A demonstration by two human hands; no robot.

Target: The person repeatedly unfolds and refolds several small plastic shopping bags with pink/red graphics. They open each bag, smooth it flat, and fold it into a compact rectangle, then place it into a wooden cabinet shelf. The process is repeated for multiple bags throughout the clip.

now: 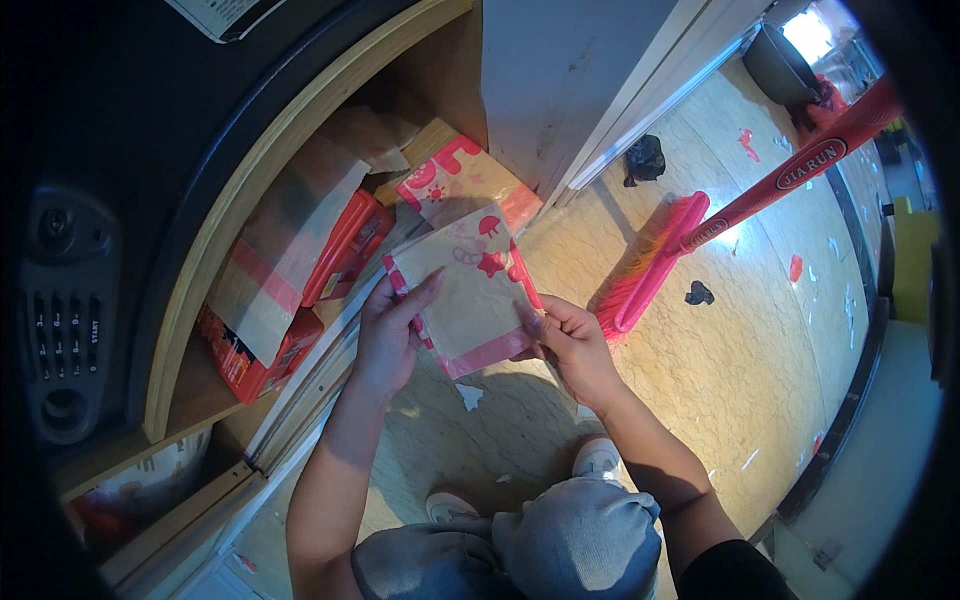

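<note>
Both hands hold a stack of clear plastic bags (pixel 465 315) printed with pink and red shapes, in front of my body. My left hand (pixel 390 330) grips the left edge, its thumb lying across the top face. At the right edge, my right hand (pixel 574 341) pinches the bags with its thumb on top. Just beyond them, another stack of printed plastic bags (pixel 469 176) lies on the cabinet shelf. Left of that, clear plastic bags with a pink strip (pixel 289 247) rest over red plastic boxes (pixel 349 244).
A pink broom (pixel 652 274) with a red handle stands on the tiled floor to the right. Black crumpled plastic (pixel 645 160) and paper scraps (pixel 470 396) litter the floor. On the left, a dark safe door with a keypad (pixel 71 337) borders the wooden cabinet (pixel 300 97).
</note>
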